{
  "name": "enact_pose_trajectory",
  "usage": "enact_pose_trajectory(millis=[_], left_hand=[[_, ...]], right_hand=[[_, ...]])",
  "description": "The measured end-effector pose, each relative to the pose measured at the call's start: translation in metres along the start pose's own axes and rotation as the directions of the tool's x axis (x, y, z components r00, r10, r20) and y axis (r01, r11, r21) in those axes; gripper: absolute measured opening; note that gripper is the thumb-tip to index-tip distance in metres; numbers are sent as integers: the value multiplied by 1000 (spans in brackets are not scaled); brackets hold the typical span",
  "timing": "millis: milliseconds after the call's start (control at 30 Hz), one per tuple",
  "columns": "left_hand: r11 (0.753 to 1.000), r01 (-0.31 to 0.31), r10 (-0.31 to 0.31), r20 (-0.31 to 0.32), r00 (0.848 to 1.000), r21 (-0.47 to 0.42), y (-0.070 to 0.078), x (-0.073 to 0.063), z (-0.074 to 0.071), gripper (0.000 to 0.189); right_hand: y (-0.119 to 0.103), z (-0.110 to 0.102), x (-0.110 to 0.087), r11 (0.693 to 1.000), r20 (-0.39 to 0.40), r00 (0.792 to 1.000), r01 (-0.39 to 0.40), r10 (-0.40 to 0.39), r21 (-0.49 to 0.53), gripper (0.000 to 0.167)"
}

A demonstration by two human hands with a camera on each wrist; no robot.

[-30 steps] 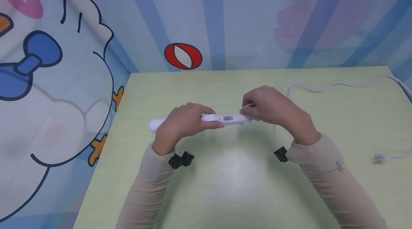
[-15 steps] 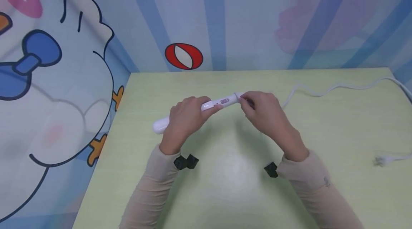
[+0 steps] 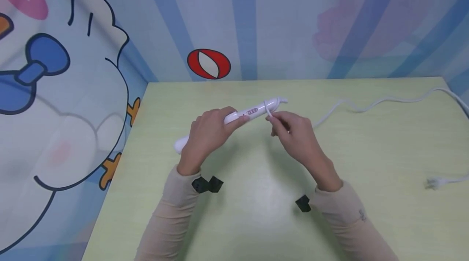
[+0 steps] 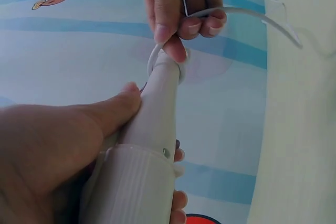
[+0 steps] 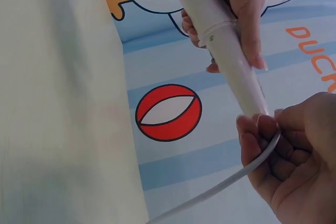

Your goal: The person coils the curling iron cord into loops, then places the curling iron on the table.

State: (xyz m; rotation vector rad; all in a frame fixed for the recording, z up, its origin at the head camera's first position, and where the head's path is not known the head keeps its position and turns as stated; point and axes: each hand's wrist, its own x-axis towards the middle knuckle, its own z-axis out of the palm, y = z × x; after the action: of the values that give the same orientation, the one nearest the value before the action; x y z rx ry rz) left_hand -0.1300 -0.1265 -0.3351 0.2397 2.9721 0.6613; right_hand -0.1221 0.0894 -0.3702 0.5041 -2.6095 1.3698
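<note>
My left hand [image 3: 209, 130] grips a slim white hair iron [image 3: 259, 109] around its middle, its thumb lying along the body. The iron tilts up to the right, with a small button panel on its handle. Around the handle's tapered end passes a loop of white power cord [image 5: 223, 184]. My right hand [image 3: 299, 135] pinches that cord between thumb and forefinger, just below the handle's end. In the left wrist view the fingertips [image 4: 173, 45] are right at the tip of the handle. The left palm hides the iron's middle.
The cord's far part runs over the pale table [image 3: 256, 220] to the right and off its edge. A two-pin plug [image 3: 435, 183] lies at the table's right side. Cartoon-printed walls [image 3: 286, 20] stand behind and to the left.
The right hand has brought the cord from the handle's end down to its near side, making a loop around it. The iron's right end has tilted up and away.
</note>
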Motion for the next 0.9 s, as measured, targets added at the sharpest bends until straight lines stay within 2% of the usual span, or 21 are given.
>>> enact_pose_trajectory(millis=[300,567,800,900], left_hand=[[997,-28,32,45,998,-77,-5,1,-3,44],[990,-52,63,81,995,-130,-5,0,-11,40],[975,-71,105,156,982,-212,-5,-3,-17,41],[967,-101,147,186,972,-234,-7,-4,-20,39]], right_hand=[[14,2,-1,992,-14,997,73,-72,108,18],[32,1,1,953,75,994,58,-84,298,19],[36,-3,0,922,117,985,76,-129,381,18],[36,-6,-2,928,121,982,94,-147,361,15]])
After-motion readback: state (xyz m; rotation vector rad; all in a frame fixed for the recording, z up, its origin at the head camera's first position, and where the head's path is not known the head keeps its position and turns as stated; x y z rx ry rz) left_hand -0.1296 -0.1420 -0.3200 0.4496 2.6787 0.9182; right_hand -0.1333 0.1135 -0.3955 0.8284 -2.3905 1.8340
